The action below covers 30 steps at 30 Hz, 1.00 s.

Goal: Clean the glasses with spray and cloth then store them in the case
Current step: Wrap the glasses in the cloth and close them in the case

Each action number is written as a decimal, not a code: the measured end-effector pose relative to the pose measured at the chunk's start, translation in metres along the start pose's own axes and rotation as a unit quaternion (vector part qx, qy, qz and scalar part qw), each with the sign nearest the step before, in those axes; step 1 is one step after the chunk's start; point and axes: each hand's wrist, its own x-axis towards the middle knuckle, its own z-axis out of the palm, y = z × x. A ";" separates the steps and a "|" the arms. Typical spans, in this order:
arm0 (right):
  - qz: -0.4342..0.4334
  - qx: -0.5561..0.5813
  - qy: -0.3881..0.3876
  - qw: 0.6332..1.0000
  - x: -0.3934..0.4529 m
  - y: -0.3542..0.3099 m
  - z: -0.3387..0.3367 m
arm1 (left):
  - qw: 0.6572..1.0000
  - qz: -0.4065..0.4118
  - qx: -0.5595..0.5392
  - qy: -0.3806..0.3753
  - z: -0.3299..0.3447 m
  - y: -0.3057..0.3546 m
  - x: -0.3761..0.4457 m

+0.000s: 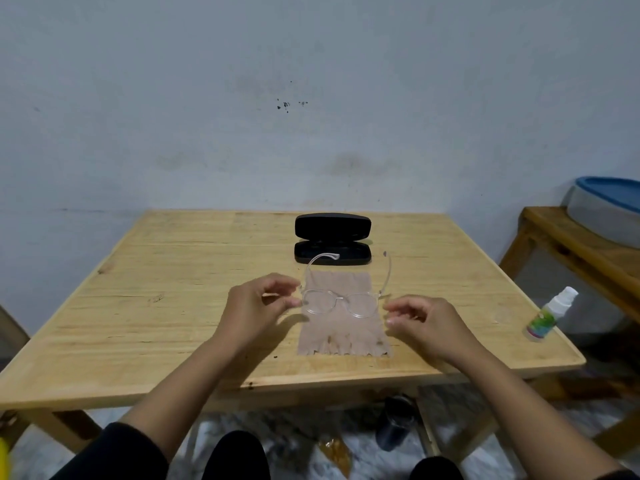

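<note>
I have the glasses point(341, 301) up off the desk point(173, 306), held over the cloth point(341, 332). Left hand point(258, 306) pinches the frame's left corner; right hand point(420, 322) has its fingertips at the right corner, contact looks like a light pinch but I can't tell for sure how firm it is. Hands sit well apart, one at each end of the frame. Temples are unfolded and point away from me, toward the case point(332, 242).

Progress, my read: early or mid. Spray bottle point(549, 315) stands alone near the desk's right edge, cap on as far as I can see, neither hand near it. Cloth lies flat and spread, not in a hand. Can't tell from here whether the lenses are wet or already wiped. Case is open, lid up, at the far side just behind the cloth, and looks empty.

Left to do at minimum: fold the temples, put the glasses in the case, shut the lid. Possibly spray and wipe too.

Count: one pair of glasses, one cloth, one spray bottle, one case, two hands.
</note>
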 end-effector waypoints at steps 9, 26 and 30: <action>-0.067 -0.226 -0.070 0.969 -0.001 0.002 0.014 | 0.965 0.111 0.183 -0.149 0.014 -0.004 -0.018; 0.067 0.009 0.194 0.979 0.031 -0.013 0.049 | 0.982 -0.031 0.137 0.127 0.049 0.016 0.018; 0.058 -0.004 0.180 0.982 0.026 -0.007 0.049 | 0.987 -0.030 0.111 0.114 0.051 0.013 0.020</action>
